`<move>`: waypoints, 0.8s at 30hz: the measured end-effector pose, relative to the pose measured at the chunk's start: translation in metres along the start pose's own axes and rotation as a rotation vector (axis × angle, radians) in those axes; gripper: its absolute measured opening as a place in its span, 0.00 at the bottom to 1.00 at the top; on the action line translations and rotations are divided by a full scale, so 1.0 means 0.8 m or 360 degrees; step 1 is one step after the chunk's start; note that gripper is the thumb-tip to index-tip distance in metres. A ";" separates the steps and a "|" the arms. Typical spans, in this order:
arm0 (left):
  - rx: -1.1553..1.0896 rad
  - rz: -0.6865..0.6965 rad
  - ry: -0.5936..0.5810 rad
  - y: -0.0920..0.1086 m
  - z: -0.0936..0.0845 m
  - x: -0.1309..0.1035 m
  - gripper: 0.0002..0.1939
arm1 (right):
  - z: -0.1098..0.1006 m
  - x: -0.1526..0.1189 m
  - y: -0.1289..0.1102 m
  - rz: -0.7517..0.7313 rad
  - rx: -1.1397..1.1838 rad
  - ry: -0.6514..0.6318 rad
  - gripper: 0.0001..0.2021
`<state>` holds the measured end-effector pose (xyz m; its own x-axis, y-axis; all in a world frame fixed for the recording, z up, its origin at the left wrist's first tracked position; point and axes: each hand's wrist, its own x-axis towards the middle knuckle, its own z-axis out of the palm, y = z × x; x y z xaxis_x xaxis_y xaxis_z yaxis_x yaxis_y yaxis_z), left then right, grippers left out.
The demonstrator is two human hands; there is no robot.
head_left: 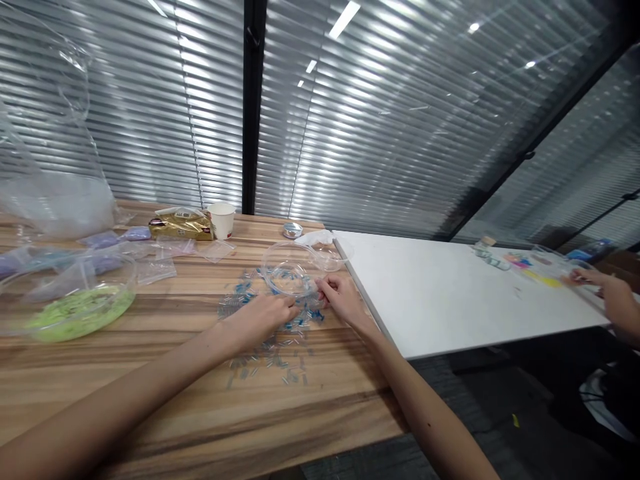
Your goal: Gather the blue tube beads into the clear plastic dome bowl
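Observation:
A loose pile of small clear and blue tube-like pieces [275, 357] is spread over the wooden table in front of me. My left hand [270, 315] reaches into the pile from the left, its fingers curled down among the pieces; whatever they grip is too small to name. On the pile's right side, my right hand [341, 297] has thumb and fingers pinched together, and what lies between them cannot be made out. Just beyond both hands stands a clear round plastic container [286, 251], with some blue pieces visible in or through it.
Left are a clear basin with green contents [83, 313] and small plastic bags [156, 270]. Behind lie a gold packet [181, 225], a paper cup [221, 220] and a round silvery tin [293, 231]. A white table [425, 293] adjoins on the right, where another person's hand [593, 277] works.

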<state>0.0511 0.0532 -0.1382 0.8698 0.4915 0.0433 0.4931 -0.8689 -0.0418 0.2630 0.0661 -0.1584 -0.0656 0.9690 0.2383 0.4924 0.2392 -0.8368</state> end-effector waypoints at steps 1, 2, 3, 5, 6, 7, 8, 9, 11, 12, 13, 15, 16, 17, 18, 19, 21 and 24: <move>-0.0002 0.0000 -0.0006 0.000 -0.002 0.000 0.14 | 0.000 0.000 0.000 0.0013 -0.0005 -0.0002 0.19; -0.0003 0.0000 -0.0004 0.000 -0.003 -0.001 0.14 | 0.000 0.000 0.000 0.0027 0.0000 -0.0009 0.20; -0.0004 -0.0002 0.0002 0.000 -0.005 -0.001 0.14 | 0.001 0.000 0.001 0.0038 0.0015 -0.0015 0.20; -0.0013 0.0002 0.0009 0.001 -0.007 -0.003 0.15 | 0.002 0.001 0.005 0.0051 0.0058 -0.0020 0.20; -0.0025 0.0004 0.0009 0.001 -0.008 -0.003 0.15 | 0.004 0.001 0.008 0.0055 0.0082 -0.0014 0.20; -0.0041 0.0007 0.0007 0.002 -0.008 -0.004 0.14 | 0.005 0.002 0.011 0.0058 0.0104 -0.0005 0.20; -0.0064 0.0011 0.0006 0.003 -0.009 -0.005 0.14 | 0.006 0.002 0.014 0.0059 0.0129 0.0006 0.20; -0.0090 0.0012 0.0005 0.004 -0.010 -0.006 0.13 | 0.007 0.003 0.016 0.0060 0.0161 0.0016 0.20; -0.0142 0.0014 0.0015 0.006 -0.012 -0.008 0.12 | 0.009 0.004 0.019 0.0074 0.0241 0.0026 0.20; -0.0159 0.0016 0.0024 0.007 -0.013 -0.008 0.12 | 0.010 0.004 0.019 0.0086 0.0282 0.0028 0.20; -0.0170 0.0022 0.0034 0.009 -0.014 -0.008 0.12 | 0.010 0.004 0.019 0.0101 0.0319 0.0029 0.20; -0.0177 0.0032 0.0058 0.013 -0.018 -0.008 0.11 | 0.009 0.005 0.017 0.0125 0.0377 0.0032 0.20; -0.0179 0.0038 0.0074 0.015 -0.020 -0.007 0.10 | 0.009 0.005 0.016 0.0130 0.0401 0.0034 0.20; -0.0182 0.0042 0.0096 0.016 -0.022 -0.007 0.10 | 0.008 0.005 0.015 0.0130 0.0422 0.0032 0.19; -0.0182 0.0049 0.0119 0.018 -0.024 -0.007 0.10 | 0.007 0.005 0.014 0.0133 0.0444 0.0032 0.19; -0.0177 0.0056 0.0142 0.019 -0.026 -0.006 0.10 | 0.007 0.005 0.013 0.0137 0.0464 0.0036 0.18; -0.0157 0.0076 0.0169 0.021 -0.028 -0.006 0.10 | 0.006 0.005 0.012 0.0133 0.0485 0.0058 0.17; -0.0148 0.0096 0.0203 0.022 -0.032 -0.006 0.12 | 0.006 0.004 0.013 0.0108 0.0435 0.0106 0.17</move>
<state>0.0553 0.0340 -0.1138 0.8857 0.4320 0.1704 0.4311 -0.9012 0.0441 0.2636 0.0722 -0.1684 0.0212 0.9793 0.2015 0.2409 0.1906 -0.9517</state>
